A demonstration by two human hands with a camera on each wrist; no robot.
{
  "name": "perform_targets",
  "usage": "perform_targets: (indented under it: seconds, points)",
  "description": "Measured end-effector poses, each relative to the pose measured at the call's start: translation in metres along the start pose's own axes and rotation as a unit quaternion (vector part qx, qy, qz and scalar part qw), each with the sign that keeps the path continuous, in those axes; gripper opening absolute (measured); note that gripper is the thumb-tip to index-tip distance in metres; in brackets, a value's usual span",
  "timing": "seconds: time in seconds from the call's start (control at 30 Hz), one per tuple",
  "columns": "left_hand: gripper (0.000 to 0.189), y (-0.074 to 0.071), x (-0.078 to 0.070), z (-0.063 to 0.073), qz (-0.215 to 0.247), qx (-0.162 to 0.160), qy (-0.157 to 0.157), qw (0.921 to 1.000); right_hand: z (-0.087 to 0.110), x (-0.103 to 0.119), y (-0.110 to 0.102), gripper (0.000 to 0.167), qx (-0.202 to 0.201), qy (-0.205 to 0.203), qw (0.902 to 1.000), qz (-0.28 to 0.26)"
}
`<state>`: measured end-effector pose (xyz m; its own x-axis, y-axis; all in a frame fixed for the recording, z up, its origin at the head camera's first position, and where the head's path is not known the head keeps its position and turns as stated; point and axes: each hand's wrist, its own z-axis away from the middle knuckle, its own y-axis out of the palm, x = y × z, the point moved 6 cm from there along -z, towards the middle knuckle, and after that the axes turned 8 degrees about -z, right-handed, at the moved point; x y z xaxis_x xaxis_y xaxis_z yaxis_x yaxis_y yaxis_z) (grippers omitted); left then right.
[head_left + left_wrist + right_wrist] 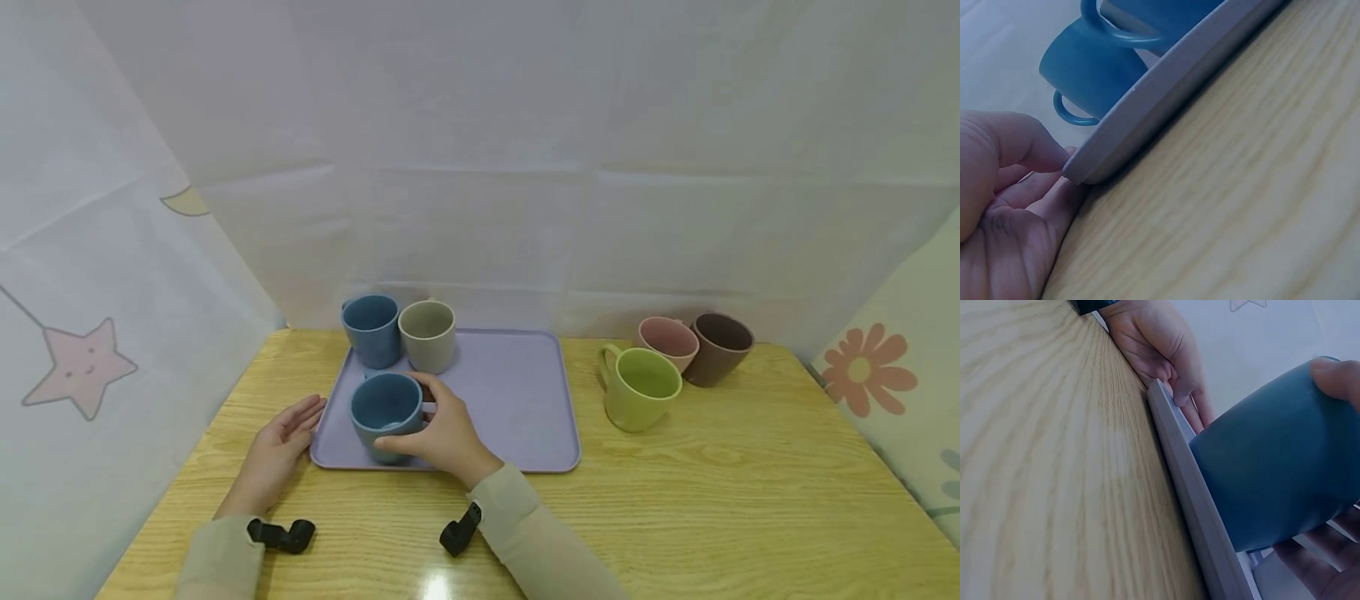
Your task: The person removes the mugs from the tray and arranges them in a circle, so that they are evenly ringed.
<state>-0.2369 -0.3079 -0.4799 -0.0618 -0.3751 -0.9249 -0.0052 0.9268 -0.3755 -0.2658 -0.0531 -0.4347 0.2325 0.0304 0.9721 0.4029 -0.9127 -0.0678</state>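
A blue mug (386, 404) sits at the front left of a lilac tray (510, 400). My right hand (442, 429) grips it from the right side, thumb across the front and fingers behind; in the right wrist view the mug's side (1279, 456) fills the space between thumb and fingers. At the tray's left edge, my left hand (277, 450) rests with fairly straight fingers touching the rim (1129, 106). Behind the gripped mug stand a second blue mug (372, 333) and a beige mug (429, 337), side by side on the tray.
Right of the tray, a green mug (637, 392) stands on the wooden table (720, 483), its handle toward the tray. Close behind it are a pink mug (667, 337) and a dark brown mug (720, 350). A pale cloth (465, 208) hangs along the table's back edge.
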Motion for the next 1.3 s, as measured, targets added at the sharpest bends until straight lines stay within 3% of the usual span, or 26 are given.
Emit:
perform_targets:
  seconds: [0.3,0.63,1.1,1.3]
  points:
    - [0.053,0.001,0.002,-0.001,0.004,-0.005,-0.01,0.9999,0.015,0.006,-0.032,0.086,-0.025,-0.018,0.9995,0.002]
    - [0.054,-0.001,0.005,-0.003,0.01,-0.006,-0.014,0.9998,0.025,0.032,-0.084,0.085,-0.104,-0.048,0.9927,0.037]
    - [0.053,-0.001,0.003,-0.002,0.016,-0.007,0.002,0.9998,0.051,0.081,-0.167,0.088,-0.223,-0.105,0.9651,0.089]
    - [0.054,0.0,0.003,-0.003,0.017,-0.007,-0.004,0.9998,0.065,0.102,-0.204,0.085,-0.28,-0.125,0.9475,0.09]
